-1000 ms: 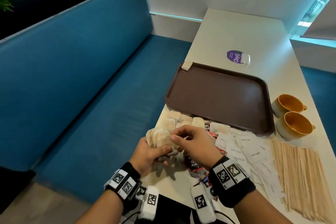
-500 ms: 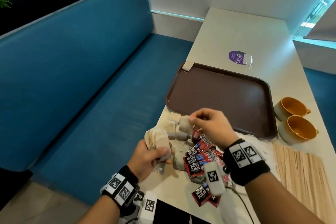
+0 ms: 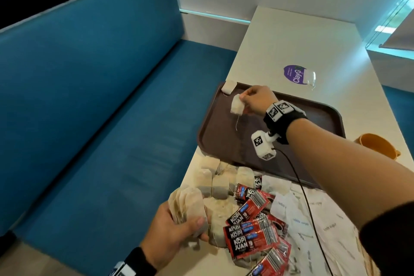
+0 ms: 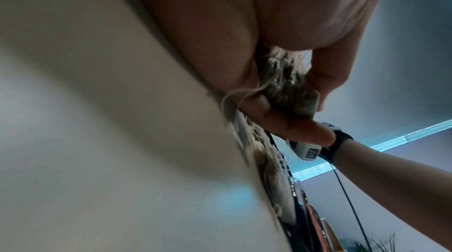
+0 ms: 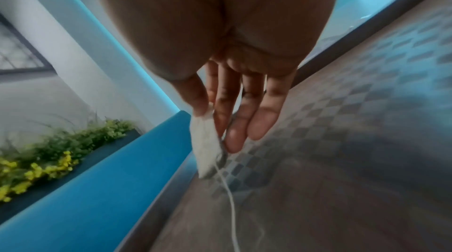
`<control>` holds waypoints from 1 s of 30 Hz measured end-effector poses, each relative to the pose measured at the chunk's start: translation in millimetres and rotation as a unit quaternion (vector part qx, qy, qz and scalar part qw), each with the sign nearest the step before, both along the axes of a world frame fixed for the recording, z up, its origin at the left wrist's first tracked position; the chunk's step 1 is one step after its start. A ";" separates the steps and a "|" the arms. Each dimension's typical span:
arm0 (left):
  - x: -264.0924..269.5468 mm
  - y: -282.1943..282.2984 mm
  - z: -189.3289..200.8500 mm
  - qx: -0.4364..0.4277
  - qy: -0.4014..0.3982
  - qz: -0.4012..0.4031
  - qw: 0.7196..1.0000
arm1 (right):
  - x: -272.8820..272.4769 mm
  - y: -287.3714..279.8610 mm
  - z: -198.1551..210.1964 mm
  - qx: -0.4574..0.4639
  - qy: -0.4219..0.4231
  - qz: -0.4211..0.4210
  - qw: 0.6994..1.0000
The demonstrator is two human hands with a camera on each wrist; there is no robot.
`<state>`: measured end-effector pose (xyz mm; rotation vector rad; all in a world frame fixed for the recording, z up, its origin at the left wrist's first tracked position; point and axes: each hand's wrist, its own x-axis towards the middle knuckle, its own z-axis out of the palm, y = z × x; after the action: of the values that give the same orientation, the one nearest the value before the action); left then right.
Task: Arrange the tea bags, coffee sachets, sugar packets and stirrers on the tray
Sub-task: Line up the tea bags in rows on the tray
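My right hand (image 3: 248, 99) pinches one tea bag (image 3: 236, 107) by its top, above the far left part of the brown tray (image 3: 324, 116); its string dangles down. In the right wrist view the tea bag (image 5: 206, 144) hangs between thumb and forefinger. Another tea bag (image 3: 229, 86) lies on the tray's far left corner. My left hand (image 3: 177, 228) grips a stack of tea bags (image 3: 188, 206) near the table's front left edge; the left wrist view shows that stack (image 4: 288, 89) squeezed in the fingers. Loose tea bags (image 3: 220, 178), red coffee sachets (image 3: 253, 228) and white sugar packets (image 3: 313, 224) lie before the tray.
An orange cup (image 3: 376, 145) stands right of the tray, partly behind my right forearm. A purple sticker with a clear tag (image 3: 296, 74) lies beyond the tray. A blue bench (image 3: 100, 107) runs along the table's left edge. A cable (image 3: 300, 186) trails from the right wrist camera.
My right hand took one tea bag from the pile and carried it forward over the tray's far left part. The left hand kept its stack and stayed near the front edge.
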<state>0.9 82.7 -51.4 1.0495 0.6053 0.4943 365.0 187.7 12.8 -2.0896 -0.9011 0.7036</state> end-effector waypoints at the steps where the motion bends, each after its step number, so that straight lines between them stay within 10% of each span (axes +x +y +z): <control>1: -0.1 0.5 0.6 0.010 0.006 0.002 1.000 | 0.7 7.7 -1.7 -0.018 0.013 0.020 1.000; 9: -10.2 10.3 -25.7 0.098 0.146 0.032 0.984 | 16.2 63.2 -19.7 0.000 0.040 -0.025 0.999; 30: -5.9 9.1 -10.1 0.103 0.123 0.006 0.987 | 31.0 95.0 -29.5 -0.026 0.063 -0.108 0.992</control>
<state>-5.0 91.8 -61.6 1.3153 0.7912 0.4478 396.0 282.7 -16.7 -2.1227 -0.5829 0.7416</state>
